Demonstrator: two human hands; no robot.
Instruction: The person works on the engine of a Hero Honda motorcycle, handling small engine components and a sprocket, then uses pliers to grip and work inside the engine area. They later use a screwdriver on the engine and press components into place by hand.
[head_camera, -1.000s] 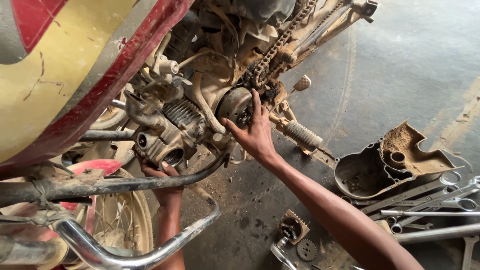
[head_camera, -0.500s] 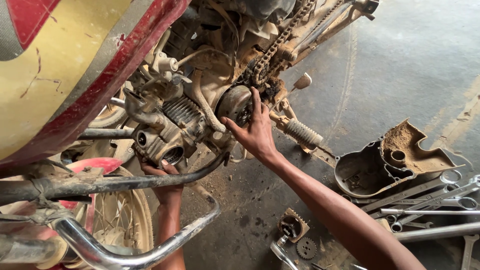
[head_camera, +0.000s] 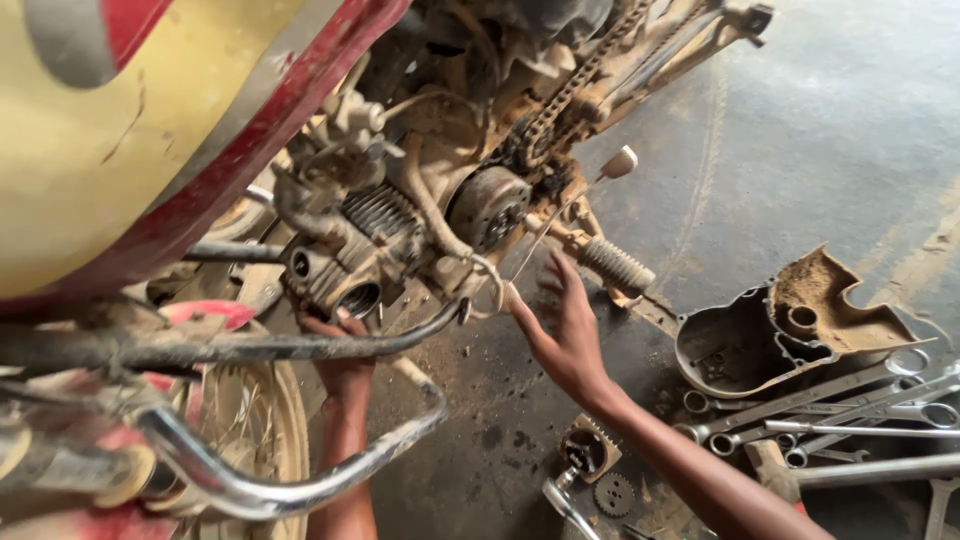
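Note:
A muddy motorcycle engine (head_camera: 400, 230) hangs under a red and yellow tank (head_camera: 150, 130). My left hand (head_camera: 340, 350) reaches up from below, and its fingers curl on the lower edge of the finned engine cylinder (head_camera: 350, 275), partly behind a chrome guard bar (head_camera: 300, 345). My right hand (head_camera: 565, 325) hovers below the round rusty rotor (head_camera: 487, 205) with its fingers spread and nothing in it, its thumb near a thin wire (head_camera: 495, 285). A ribbed footpeg (head_camera: 615, 262) lies just above that hand. The drive chain (head_camera: 560, 95) runs up to the right.
A removed engine side cover (head_camera: 790, 335) lies on the concrete floor at the right. Several spanners (head_camera: 850, 410) are spread below it. A small sprocket (head_camera: 613, 493) and a small housing (head_camera: 588, 447) lie near my right forearm. A spoked wheel (head_camera: 270, 420) is at lower left.
My right hand has come off the round rotor and dropped down to the right, its fingers now spread. My left hand has stayed under the cylinder.

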